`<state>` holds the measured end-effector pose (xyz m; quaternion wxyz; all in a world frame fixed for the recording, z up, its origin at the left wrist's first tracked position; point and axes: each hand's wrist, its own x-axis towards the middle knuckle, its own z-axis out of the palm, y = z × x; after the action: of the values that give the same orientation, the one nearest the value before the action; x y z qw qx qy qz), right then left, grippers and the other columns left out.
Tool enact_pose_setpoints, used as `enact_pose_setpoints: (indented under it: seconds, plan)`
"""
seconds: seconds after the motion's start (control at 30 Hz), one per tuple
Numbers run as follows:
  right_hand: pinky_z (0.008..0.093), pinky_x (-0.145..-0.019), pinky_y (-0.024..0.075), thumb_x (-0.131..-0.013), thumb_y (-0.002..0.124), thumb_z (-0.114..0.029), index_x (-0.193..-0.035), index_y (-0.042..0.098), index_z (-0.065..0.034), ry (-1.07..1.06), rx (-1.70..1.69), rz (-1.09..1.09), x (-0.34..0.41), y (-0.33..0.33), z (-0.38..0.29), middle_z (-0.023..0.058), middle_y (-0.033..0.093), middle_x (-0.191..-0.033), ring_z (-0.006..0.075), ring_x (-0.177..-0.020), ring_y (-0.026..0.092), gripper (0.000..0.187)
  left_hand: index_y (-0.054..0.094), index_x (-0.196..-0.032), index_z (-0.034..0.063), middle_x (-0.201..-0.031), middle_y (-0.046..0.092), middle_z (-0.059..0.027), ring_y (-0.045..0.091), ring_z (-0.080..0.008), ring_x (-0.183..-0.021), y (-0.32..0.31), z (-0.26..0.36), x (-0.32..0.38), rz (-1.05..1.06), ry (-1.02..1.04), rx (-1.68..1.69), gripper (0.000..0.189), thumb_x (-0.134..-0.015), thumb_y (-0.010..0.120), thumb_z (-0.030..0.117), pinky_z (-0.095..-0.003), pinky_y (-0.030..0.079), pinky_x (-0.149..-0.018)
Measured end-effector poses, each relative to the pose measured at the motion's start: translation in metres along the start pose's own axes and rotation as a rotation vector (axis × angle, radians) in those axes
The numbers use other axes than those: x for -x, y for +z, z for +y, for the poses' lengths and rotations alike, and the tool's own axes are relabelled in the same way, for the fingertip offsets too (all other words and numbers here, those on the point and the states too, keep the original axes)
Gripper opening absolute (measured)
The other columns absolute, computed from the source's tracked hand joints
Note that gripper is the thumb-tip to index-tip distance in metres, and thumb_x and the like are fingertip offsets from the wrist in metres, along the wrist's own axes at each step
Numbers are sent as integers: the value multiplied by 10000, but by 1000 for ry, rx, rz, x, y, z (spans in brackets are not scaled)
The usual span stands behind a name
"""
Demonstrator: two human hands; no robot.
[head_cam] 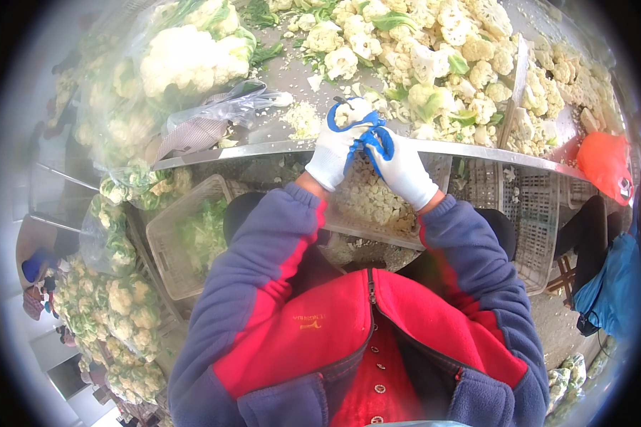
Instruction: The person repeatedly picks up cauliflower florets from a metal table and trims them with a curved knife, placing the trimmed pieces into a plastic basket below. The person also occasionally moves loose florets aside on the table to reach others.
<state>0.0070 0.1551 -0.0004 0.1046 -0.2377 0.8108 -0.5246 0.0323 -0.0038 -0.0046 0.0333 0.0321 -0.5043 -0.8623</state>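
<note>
Both my hands wear white knit gloves with blue-coated palms and fingers, and they meet over the table's metal edge. In my left hand [335, 140] sits a cauliflower piece [353, 112], held between curled fingers. A small dark thing [342, 100], perhaps a blade tip, shows at its far side. My right hand [398, 160] has its fingers bent against the left one; whether it grips anything is hidden. Right beyond the hands, a heap of cut cauliflower florets [432, 58] covers the metal tabletop [283, 69]. Small crumbs [303, 120] lie left of my hands.
Below the edge, a plastic crate [374, 229] holds cauliflower bits. Another crate [189, 277] at left contains green leaves. Bagged cauliflower heads [192, 58] stand at the table's left. A metal divider [514, 91] and a red plastic bag [603, 165] are at right, near a person's leg [587, 229].
</note>
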Motion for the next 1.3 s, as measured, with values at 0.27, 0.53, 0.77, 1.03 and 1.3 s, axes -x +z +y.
enact_pose_setpoints:
  seconds: [0.27,0.53,0.77,1.03,1.3]
  plan:
    - [216,-494,380,-1085,547,-339,-1133,651,-36,349,-686,-140,6,-17,-10,-12,552,-731,49,-576,461,324,514,-1347,87,-1125,617,-46,626,-141,-964,-11,-5,-2,-69,137,-420,338,-1041,628,174,-300,538,-840]
    - [397,-718,518,-973,673,-176,-1209,633,24,111,-187,143,8,1,-3,208,694,-926,358,-825,678,312,475,-1413,88,-1170,612,-74,611,-208,-1114,-8,1,-13,-115,-233,153,552,-1105,380,536,-329,517,-971]
    - [458,-725,540,-939,707,-205,-1213,637,1,8,65,196,8,-8,-23,227,716,-943,420,-867,697,349,500,-1401,72,-1311,612,-126,632,-257,-1155,6,5,-13,-160,-29,317,490,-1111,422,459,-392,520,-1001]
    - [474,-678,544,-933,713,-292,-1141,645,-64,-121,309,249,8,6,-5,189,709,-861,404,-780,695,316,505,-1393,59,-1279,625,-109,616,-264,-1228,0,-13,-12,-27,-33,265,384,-1092,540,295,-379,548,-948]
    - [501,-653,529,-961,669,-287,-1086,668,-91,-65,455,166,6,18,-2,192,708,-812,409,-724,685,232,595,-1280,42,-1111,696,-74,715,-254,-987,1,-33,-14,244,-6,314,305,-983,660,26,-366,605,-863]
